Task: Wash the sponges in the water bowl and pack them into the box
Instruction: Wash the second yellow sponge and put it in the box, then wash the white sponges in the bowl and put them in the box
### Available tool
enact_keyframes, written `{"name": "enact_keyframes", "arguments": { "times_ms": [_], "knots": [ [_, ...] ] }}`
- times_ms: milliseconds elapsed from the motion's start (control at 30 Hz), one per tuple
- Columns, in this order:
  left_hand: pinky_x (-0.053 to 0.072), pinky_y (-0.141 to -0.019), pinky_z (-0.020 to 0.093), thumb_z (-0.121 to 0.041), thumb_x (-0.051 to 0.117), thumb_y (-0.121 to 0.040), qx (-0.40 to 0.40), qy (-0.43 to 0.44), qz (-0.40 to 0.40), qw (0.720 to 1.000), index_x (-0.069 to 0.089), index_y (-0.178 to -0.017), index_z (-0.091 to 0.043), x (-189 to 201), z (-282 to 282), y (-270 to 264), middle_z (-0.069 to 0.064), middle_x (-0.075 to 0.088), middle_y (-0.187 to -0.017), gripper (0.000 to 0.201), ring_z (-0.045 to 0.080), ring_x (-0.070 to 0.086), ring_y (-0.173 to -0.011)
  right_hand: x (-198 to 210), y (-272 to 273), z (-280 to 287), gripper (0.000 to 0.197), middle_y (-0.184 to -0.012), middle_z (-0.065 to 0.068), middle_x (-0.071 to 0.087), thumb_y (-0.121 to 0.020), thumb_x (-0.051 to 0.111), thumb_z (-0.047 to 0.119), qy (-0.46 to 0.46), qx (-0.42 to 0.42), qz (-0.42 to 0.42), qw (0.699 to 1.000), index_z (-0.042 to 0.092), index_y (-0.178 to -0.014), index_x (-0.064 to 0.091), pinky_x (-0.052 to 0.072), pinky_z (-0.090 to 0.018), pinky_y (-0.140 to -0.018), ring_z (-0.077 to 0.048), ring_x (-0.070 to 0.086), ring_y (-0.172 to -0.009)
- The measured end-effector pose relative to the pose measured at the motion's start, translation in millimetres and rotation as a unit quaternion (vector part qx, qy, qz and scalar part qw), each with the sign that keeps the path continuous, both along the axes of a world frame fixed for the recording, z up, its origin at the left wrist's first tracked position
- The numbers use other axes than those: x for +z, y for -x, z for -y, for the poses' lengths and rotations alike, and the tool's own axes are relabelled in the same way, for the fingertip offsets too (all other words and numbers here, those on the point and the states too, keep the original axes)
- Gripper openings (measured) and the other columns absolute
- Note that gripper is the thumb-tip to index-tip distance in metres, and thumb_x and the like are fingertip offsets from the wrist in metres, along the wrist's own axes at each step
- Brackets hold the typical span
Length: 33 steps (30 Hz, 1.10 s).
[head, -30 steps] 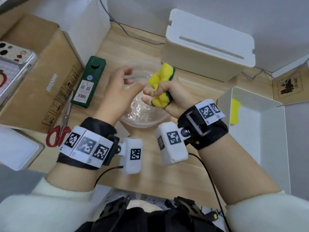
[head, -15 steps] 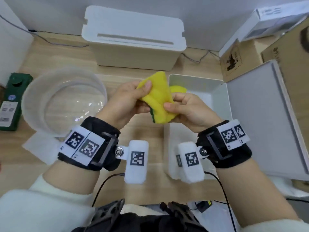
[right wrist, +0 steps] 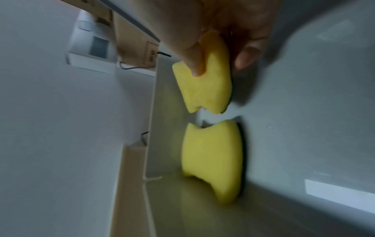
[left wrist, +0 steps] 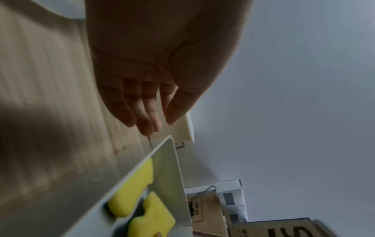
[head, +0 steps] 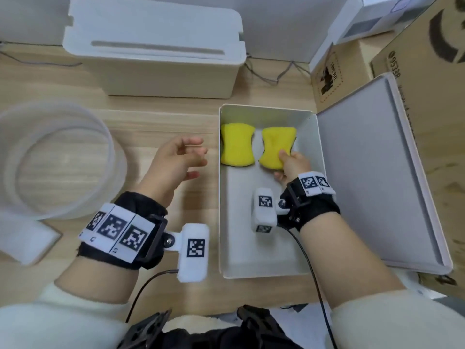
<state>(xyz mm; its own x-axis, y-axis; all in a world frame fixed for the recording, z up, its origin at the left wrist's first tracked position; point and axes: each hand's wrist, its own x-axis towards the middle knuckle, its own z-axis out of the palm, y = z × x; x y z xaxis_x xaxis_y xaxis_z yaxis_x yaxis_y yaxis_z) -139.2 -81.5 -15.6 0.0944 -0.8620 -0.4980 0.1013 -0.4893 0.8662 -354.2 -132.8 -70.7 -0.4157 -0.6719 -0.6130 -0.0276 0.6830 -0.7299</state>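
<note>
Head view: right hand [head: 289, 163] pinches a sponge [head: 275, 144] inside the box [head: 264, 260]; left hand [head: 176, 159] loose, holding nothing

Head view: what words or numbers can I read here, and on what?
"95338": printed sideways on the big cardboard box.
Small kraft box: dark printed label, too blurred to read.
Wrist bands: black-and-white square codes only, no words.
</note>
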Motion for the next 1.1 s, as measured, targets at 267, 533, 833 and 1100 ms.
{"name": "enact_keyframes", "arguments": {
  "times_ms": [267, 533, 833, 1100],
  "knots": [
    [0.048, -0.065, 0.021, -0.002, 0.052, -0.085, -0.016, -0.031, 0.011, 0.999, 0.059, -0.089, -0.023, -18.9, -19.5, -12.4, -0.003, 0.062, -0.090, 0.023, 0.011, 0.061, -0.077, -15.3, -10.8, 11.7, 0.061, -0.135, -0.023, 0.048, -0.080, 0.065, 0.017, -0.019, 0.115, -0.130, 0.985, 0.007, -0.135, 0.040, 0.047, -0.043, -0.094, -0.034, 0.055, -0.109],
    [0.048, -0.069, 0.023, -0.006, 0.053, -0.085, -0.014, 0.013, 0.013, 1.000, 0.060, -0.091, -0.026, 3.3, -29.6, -52.0, -0.006, 0.067, -0.092, 0.023, 0.009, 0.064, -0.080, 57.7, -54.9, 2.7, 0.068, -0.143, -0.012, 0.027, -0.079, 0.063, 0.015, 0.087, 0.163, -0.196, 0.963, 0.024, -0.139, 0.033, 0.029, -0.035, -0.108, -0.027, 0.028, -0.133],
    [0.049, -0.065, 0.017, -0.012, 0.055, -0.085, 0.179, 0.082, 0.069, 0.978, 0.060, -0.084, -0.030, 27.9, -84.2, -183.7, -0.009, 0.069, -0.082, 0.018, 0.005, 0.064, -0.071, 123.7, -233.3, -70.6, 0.019, -0.069, 0.001, 0.062, -0.086, 0.053, 0.003, 0.166, 0.503, 0.089, 0.843, 0.016, -0.079, 0.063, 0.045, -0.020, -0.059, -0.011, 0.057, -0.061],
    [0.048, -0.089, 0.036, -0.006, 0.065, -0.075, 0.193, -0.067, 0.173, 0.964, 0.061, -0.110, -0.019, -50.2, -166.0, -266.1, 0.002, 0.064, -0.110, 0.037, 0.018, 0.060, -0.100, 59.8, -337.1, -153.7, 0.040, -0.125, -0.013, 0.054, -0.091, 0.047, 0.028, 0.162, 0.834, -0.250, 0.465, 0.009, -0.127, 0.048, 0.041, -0.034, -0.080, -0.031, 0.052, -0.113]
  ]
}}
